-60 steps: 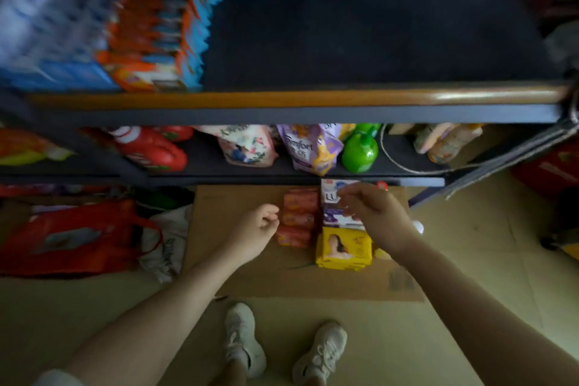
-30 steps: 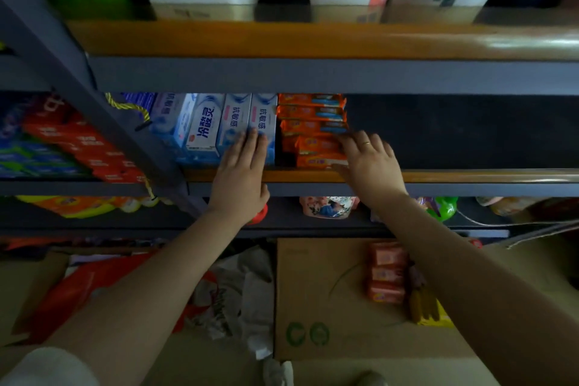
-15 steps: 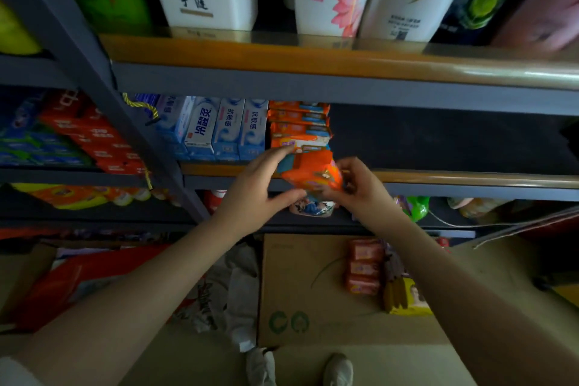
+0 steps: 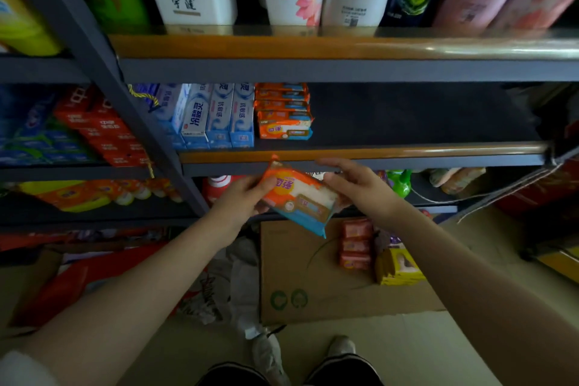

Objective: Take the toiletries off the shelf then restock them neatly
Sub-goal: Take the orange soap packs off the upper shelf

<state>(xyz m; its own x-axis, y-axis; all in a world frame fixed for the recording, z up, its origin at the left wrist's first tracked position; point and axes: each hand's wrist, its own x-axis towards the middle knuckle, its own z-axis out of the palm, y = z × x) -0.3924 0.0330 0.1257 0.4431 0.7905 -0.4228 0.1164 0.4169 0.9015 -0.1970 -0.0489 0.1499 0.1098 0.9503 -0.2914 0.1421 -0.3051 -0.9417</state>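
Left hand [image 4: 241,197] and right hand [image 4: 360,188] both grasp orange soap pack [image 4: 297,197], one at each end, pack tilted, held just below front edge of middle shelf [image 4: 407,152]. Stack of matching soap packs [image 4: 283,116] on shelf near its left end, beside blue toothpaste boxes [image 4: 219,116]. Cardboard sheet [image 4: 313,291] on floor carries pink soap bars [image 4: 355,244] and yellow box [image 4: 399,266].
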